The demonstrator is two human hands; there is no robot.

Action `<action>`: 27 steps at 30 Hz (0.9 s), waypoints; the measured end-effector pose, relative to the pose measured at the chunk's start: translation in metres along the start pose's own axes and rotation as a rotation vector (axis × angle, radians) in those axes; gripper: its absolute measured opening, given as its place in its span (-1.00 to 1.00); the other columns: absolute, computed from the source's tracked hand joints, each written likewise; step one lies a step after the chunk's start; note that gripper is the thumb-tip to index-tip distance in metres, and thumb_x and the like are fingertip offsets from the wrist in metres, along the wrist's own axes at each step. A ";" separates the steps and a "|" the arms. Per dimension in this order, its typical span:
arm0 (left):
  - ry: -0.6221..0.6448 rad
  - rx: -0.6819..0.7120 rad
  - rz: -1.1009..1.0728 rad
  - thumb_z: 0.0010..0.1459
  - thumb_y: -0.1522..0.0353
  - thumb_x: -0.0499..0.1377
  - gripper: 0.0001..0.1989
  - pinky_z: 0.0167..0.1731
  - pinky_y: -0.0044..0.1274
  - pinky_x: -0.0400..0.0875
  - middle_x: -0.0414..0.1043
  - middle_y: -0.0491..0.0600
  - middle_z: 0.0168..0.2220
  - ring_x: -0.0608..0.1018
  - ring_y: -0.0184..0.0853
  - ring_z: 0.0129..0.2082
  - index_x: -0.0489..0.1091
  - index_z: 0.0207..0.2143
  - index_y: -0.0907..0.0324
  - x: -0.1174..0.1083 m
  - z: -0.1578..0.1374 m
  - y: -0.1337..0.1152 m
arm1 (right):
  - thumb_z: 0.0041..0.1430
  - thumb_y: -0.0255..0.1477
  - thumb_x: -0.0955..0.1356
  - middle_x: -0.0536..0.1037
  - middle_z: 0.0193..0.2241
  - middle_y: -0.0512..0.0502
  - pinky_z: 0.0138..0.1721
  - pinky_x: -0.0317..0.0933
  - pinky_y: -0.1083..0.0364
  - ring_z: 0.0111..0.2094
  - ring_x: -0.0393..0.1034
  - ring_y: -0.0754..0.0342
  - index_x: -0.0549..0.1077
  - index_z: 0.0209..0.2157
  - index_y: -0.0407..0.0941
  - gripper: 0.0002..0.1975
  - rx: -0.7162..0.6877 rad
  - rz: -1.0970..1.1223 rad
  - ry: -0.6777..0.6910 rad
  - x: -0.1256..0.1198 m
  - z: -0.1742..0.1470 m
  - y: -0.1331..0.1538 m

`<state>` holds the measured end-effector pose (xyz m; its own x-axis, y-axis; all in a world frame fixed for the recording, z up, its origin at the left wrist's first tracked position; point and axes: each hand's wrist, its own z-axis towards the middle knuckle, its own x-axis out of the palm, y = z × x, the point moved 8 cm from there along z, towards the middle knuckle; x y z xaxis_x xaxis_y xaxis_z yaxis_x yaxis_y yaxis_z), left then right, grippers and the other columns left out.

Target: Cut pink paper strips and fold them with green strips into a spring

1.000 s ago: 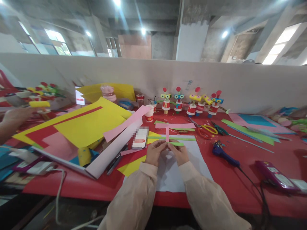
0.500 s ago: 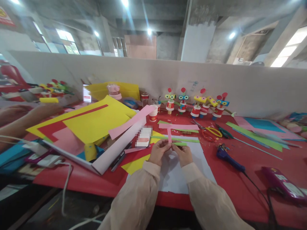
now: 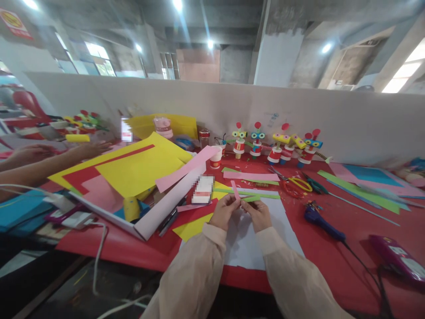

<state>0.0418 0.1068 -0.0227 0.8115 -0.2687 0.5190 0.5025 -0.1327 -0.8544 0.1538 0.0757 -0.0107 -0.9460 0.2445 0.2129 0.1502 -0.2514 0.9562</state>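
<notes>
Both hands meet low over a white sheet (image 3: 262, 241). My left hand (image 3: 226, 212) pinches a narrow pink paper strip (image 3: 235, 189), which sticks up and slightly left from the fingertips. A short green paper strip (image 3: 251, 198) runs rightward from the fingers of my right hand (image 3: 258, 214), which are closed on it. The two strips come together at the fingertips; whether they are joined is hidden. Just beyond lie a wider pink strip (image 3: 245, 176) and a long green strip (image 3: 268, 195).
Scissors (image 3: 299, 184), a blue glue gun (image 3: 323, 223) and a purple device (image 3: 401, 259) lie to the right. Paper-cup figures (image 3: 239, 145) stand along the back wall. Leftward are a phone (image 3: 203, 189), yellow sheets (image 3: 136, 173) and another person's arm (image 3: 43, 161).
The pink strip has gone from upright to tilted left. The green strip now angles up from the right fingers. The view has shifted a little, and the other person's hand has reached farther right.
</notes>
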 end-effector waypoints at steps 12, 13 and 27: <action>-0.033 0.015 -0.011 -0.31 0.26 0.39 -0.69 -0.54 -0.59 0.22 0.33 -0.14 -0.61 0.33 -0.48 -0.60 0.38 -0.55 0.23 0.005 -0.007 -0.011 | -0.13 -0.24 0.43 0.43 -0.66 0.02 -0.62 0.13 0.15 -0.64 0.22 0.15 0.49 -0.48 -0.13 -0.76 -0.008 -0.080 0.020 0.001 -0.001 0.004; -0.034 -0.005 -0.013 -0.32 0.28 0.39 -0.70 -0.56 -0.60 0.20 0.33 -0.14 -0.63 0.33 -0.49 -0.62 0.37 -0.57 0.23 0.005 -0.008 -0.010 | -0.13 -0.23 0.43 0.42 -0.67 0.02 -0.62 0.11 0.15 -0.65 0.20 0.16 0.48 -0.51 -0.14 -0.75 -0.002 -0.082 0.008 -0.001 -0.001 0.004; -0.091 -0.061 -0.088 -0.34 0.41 0.37 -0.69 -0.47 -0.58 0.32 0.43 -0.12 -0.55 0.45 -0.45 -0.54 0.41 -0.44 0.21 0.005 -0.010 -0.007 | -0.16 -0.24 0.44 0.40 -0.60 0.05 -0.63 0.08 0.19 -0.62 0.20 0.18 0.43 -0.43 -0.09 -0.74 -0.025 -0.154 0.073 0.007 -0.002 0.008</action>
<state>0.0391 0.0973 -0.0142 0.7902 -0.1656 0.5900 0.5561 -0.2107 -0.8040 0.1480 0.0736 -0.0018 -0.9757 0.2135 0.0485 -0.0041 -0.2393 0.9709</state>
